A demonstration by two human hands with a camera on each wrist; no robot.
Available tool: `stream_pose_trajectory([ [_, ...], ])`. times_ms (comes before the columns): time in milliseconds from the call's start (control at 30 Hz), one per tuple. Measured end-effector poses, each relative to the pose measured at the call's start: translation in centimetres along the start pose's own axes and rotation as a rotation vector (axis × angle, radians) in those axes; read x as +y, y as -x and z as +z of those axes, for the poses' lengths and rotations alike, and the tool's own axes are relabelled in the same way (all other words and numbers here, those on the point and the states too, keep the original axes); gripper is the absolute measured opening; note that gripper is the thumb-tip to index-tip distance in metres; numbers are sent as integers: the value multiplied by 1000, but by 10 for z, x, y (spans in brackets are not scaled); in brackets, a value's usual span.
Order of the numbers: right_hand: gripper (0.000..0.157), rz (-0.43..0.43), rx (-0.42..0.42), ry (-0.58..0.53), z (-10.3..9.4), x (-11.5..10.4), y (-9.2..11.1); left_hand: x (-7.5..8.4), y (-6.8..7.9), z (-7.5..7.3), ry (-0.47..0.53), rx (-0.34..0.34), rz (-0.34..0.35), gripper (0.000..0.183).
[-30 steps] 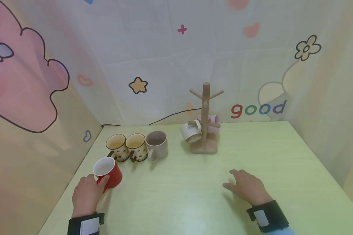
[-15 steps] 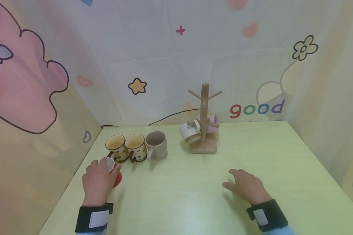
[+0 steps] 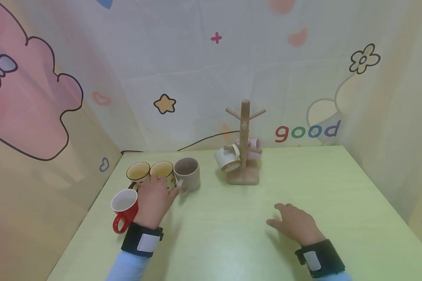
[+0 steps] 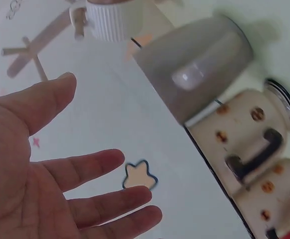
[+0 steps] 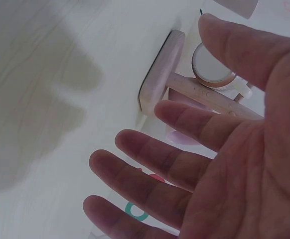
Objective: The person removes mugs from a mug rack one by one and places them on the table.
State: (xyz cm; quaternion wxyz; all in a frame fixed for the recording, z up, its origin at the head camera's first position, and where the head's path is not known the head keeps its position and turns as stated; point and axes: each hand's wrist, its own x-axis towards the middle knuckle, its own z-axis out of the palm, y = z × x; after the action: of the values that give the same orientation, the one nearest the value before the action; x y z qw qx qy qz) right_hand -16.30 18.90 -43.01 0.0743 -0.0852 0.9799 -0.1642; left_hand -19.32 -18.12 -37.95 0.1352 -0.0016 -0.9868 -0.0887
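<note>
My left hand [image 3: 155,201] is above the table with its fingers spread, holding nothing. In the head view it overlaps the front of two spotted cream mugs [image 3: 139,170] with dark rims. A red mug [image 3: 131,212], white inside, stands upright just left of my left wrist. Right of the hand is a grey mug [image 3: 192,177], seen also in the left wrist view as a grey mug [image 4: 200,64] beside a spotted mug [image 4: 244,132] with a dark handle. My right hand [image 3: 297,223] is over the right of the table, fingers apart, with nothing in it.
A wooden mug tree [image 3: 244,132] stands at the back centre. From its lower pegs hang a white ribbed mug [image 3: 226,159] and a pink mug [image 3: 255,147]. A printed curtain [image 3: 197,78] rises behind the pale green table [image 3: 225,230].
My left hand has come off the red mug and moved right, to in front of the spotted mugs. The red mug's handle now shows. The right hand stays in place.
</note>
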Motion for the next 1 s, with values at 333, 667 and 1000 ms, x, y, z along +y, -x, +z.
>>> stream_pose_trajectory([
  [333, 61, -5, -3, 4, 1, 1, -1, 44, -19, 13, -36, -10, 132, 57],
  [667, 61, -16, 2, 26, 0, 2, -7, 67, -30, 28, -136, -43, 172, 57],
  [1000, 58, -87, 94, 82, -10, 1, -26, 92, -58, 31, -128, -71, 226, 45],
])
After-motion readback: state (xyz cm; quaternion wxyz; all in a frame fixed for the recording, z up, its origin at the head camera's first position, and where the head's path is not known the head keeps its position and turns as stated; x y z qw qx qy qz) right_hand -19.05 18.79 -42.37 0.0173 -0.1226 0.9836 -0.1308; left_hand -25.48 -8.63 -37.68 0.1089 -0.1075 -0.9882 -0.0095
